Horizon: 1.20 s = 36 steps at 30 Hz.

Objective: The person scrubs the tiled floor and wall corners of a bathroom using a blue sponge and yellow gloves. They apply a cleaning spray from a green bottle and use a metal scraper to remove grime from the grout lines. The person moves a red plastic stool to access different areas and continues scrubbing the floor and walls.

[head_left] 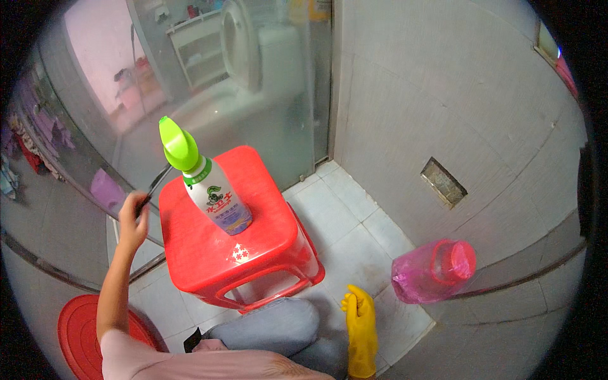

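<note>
My left hand (132, 218), bare, is closed around a slim dark bar (152, 190) that slants up toward the glass; I cannot make out whether it is a loose tool or a door handle. To its right, a white spray bottle (218, 199) with a bright green trigger head stands on a red plastic stool (196, 253). Neither hand touches the bottle. My right hand (361, 323) wears a yellow rubber glove. Its fingers are curled in, with nothing visible in them, beside my knee and above the tiled floor.
A glass partition (266, 142) rises behind the stool, with a toilet (240, 50) beyond it. At right, a pink translucent container (427, 272) stands by the grey wall (443, 95). A floor-level red round lid or basin (79, 335) sits at lower left. White tiles (345, 247) cover the floor.
</note>
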Motion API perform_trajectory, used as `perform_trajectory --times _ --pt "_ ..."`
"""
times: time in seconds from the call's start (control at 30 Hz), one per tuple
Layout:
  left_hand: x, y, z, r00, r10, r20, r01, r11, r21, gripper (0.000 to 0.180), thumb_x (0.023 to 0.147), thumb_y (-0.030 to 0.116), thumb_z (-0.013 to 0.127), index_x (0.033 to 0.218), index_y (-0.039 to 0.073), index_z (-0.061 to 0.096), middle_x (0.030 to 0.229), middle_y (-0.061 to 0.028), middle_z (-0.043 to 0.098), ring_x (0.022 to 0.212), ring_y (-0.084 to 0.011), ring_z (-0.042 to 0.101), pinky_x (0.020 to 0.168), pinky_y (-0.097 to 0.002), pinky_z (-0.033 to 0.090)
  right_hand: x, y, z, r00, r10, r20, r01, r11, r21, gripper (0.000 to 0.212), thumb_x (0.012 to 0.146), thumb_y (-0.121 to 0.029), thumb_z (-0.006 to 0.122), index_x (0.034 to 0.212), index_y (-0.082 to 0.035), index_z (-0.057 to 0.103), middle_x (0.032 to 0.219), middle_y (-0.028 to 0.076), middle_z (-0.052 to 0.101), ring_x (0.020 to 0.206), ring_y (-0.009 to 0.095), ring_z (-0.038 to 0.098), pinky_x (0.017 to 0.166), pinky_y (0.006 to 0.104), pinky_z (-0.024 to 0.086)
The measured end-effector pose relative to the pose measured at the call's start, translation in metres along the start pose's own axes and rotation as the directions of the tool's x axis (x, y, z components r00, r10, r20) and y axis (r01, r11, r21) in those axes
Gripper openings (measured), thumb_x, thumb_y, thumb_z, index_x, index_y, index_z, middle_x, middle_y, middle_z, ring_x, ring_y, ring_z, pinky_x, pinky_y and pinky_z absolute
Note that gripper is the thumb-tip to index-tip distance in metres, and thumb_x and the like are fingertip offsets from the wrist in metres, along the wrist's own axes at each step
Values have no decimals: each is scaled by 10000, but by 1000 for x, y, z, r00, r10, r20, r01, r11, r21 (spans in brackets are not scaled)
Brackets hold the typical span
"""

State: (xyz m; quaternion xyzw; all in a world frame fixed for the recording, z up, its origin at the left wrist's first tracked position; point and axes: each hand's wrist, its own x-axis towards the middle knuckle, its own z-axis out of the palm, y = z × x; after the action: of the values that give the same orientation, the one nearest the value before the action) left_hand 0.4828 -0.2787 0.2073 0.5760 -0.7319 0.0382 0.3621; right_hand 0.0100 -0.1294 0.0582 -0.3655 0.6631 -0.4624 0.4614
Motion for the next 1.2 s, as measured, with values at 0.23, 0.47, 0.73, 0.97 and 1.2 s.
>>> perform_trajectory --times 0.23,0.47,0.73,0.97,1.2 --pt "106 21 130 913 343 221 -275 917 -289 225 714 13 617 929 16 550 827 -127 554 777 -219 565 683 -304 460 -8 -15 6 1000 8 -7 -8 999 -40 272 895 -156 465 1106 -1 541 881 103 597 744 145 572 686 263 467" --pt "112 22 164 898 320 301 -252 937 -242 283 707 162 671 928 11 579 882 -154 575 839 -317 537 742 -391 439 1 -67 13 994 -113 15 113 955 -274 321 868 -168 518 1145 -6 516 1026 157 575 878 236 566 776 318 455" --pt "124 36 157 833 -48 552 135 984 -119 503 857 354 510 1244 44 431 1231 -193 472 1141 -323 453 966 -373 358 76 -106 74 788 -444 427 567 794 -219 652 773 -176 648 1317 -31 318 1274 186 419 1163 303 416 971 358 338" --pt "111 20 146 872 58 486 35 983 -180 474 878 354 472 1247 58 433 1249 -170 463 1174 -311 421 979 -380 338 94 -93 91 757 -326 566 442 894 -75 696 758 -181 662 1326 -15 295 1211 205 471 1100 316 479 930 365 376" --pt "104 22 101 874 -111 473 40 987 158 436 883 310 471 1232 50 443 1229 -161 479 1141 -306 451 968 -369 344 89 -100 111 667 -293 685 476 875 -89 733 755 -284 664 1327 -13 295 1237 200 461 1115 344 463 926 375 379"
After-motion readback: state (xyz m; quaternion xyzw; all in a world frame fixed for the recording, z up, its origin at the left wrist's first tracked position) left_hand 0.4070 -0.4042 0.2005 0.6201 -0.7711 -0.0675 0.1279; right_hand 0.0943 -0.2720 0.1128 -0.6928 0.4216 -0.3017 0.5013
